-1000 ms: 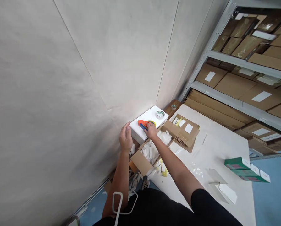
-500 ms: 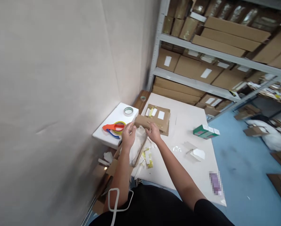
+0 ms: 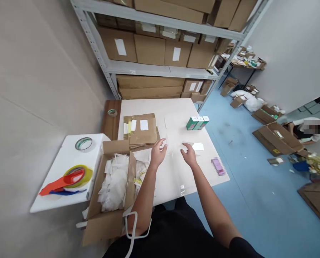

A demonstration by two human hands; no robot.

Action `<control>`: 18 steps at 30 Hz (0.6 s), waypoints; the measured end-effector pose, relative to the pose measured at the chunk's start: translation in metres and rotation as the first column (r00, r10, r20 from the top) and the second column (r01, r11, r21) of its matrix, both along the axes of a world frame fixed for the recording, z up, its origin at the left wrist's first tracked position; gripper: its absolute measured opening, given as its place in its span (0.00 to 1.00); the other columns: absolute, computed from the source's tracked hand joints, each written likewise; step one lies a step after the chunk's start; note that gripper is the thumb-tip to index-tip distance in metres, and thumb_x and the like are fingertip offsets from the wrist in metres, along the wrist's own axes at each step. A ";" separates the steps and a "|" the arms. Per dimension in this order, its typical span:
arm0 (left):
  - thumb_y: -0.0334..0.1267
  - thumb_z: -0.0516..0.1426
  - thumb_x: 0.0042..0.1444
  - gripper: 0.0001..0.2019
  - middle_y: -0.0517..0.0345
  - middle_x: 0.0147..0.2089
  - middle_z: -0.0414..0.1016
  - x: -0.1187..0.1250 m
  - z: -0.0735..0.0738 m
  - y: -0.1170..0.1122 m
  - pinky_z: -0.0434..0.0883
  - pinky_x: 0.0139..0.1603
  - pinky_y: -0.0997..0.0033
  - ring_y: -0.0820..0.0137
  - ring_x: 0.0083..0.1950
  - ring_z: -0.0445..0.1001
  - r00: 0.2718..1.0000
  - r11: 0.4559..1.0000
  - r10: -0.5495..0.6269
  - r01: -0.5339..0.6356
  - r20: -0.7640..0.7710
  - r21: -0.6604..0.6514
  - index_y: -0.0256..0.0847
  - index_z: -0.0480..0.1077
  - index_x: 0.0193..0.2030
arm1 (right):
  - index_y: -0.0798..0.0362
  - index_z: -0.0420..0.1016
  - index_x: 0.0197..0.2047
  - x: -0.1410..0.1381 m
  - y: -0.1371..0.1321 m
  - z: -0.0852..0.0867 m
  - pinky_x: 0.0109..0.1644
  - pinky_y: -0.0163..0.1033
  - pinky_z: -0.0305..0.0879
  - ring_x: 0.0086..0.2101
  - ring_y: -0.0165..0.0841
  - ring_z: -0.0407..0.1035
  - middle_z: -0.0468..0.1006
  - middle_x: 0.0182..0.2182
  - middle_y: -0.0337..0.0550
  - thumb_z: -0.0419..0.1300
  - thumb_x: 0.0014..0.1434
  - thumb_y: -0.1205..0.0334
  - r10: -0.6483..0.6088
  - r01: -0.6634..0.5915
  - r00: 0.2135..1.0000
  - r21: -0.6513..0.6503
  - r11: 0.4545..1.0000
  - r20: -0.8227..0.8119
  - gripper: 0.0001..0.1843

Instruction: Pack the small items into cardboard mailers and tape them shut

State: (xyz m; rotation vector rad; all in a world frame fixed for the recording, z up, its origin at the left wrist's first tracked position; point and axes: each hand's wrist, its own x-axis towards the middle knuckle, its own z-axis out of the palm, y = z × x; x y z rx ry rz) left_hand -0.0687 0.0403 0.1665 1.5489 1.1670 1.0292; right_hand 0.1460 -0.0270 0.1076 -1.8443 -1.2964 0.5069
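Observation:
My left hand (image 3: pixel 158 153) is over the middle of the white table (image 3: pixel 173 107), with curved fingers apart and nothing visible in them. Opposite it, my right hand (image 3: pixel 189 154) is open too, thumb and fingers spread. A white label-like piece (image 3: pixel 198 146) with clear film around it lies just beyond my right hand. Left of my left hand is a stack of flattened cardboard (image 3: pixel 141 130) with white labels and yellow tape. Several green-and-white small boxes (image 3: pixel 197 123) stand together near the table's right edge. A blurred purple item (image 3: pixel 218 166) lies at the front right.
An open carton (image 3: pixel 115 147) holds crumpled white plastic bags (image 3: pixel 114 182). Left of it, a white foam block (image 3: pixel 66 150) carries an orange tape dispenser (image 3: pixel 60 182) and a tape roll (image 3: pixel 83 143). A metal shelf (image 3: pixel 149 70) with cartons stands behind. Another person (image 3: pixel 307 129) is at far right.
My view has swung right. Both hands have left the open carton on the left and moved over the table, now apart from each other and open.

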 end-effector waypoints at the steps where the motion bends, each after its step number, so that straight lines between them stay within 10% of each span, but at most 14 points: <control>1: 0.42 0.58 0.66 0.19 0.46 0.63 0.75 0.013 -0.001 0.000 0.78 0.53 0.61 0.60 0.60 0.76 0.999 1.000 -0.031 0.031 -0.015 -0.003 0.45 0.75 0.62 | 0.49 0.76 0.59 0.014 -0.003 -0.003 0.60 0.55 0.71 0.59 0.45 0.70 0.76 0.58 0.51 0.58 0.61 0.56 -0.028 0.028 1.000 -0.003 1.000 -0.008 0.23; 11: 0.44 0.56 0.67 0.18 0.49 0.64 0.75 0.109 -0.030 0.023 0.79 0.52 0.61 0.61 0.57 0.77 0.967 0.997 -0.079 0.074 -0.241 -0.033 0.48 0.75 0.62 | 0.50 0.70 0.67 0.144 0.060 -0.052 0.58 0.55 0.72 0.56 0.45 0.72 0.74 0.62 0.54 0.58 0.60 0.56 -0.060 0.062 0.988 0.013 0.998 -0.141 0.31; 18: 0.40 0.57 0.65 0.23 0.49 0.62 0.75 0.235 -0.057 0.101 0.77 0.55 0.62 0.63 0.53 0.79 0.832 0.954 -0.299 0.265 -0.468 -0.139 0.46 0.72 0.67 | 0.49 0.67 0.70 0.236 0.128 -0.076 0.64 0.55 0.67 0.59 0.47 0.70 0.72 0.64 0.53 0.61 0.60 0.56 -0.007 -0.005 0.984 -0.067 0.998 -0.180 0.35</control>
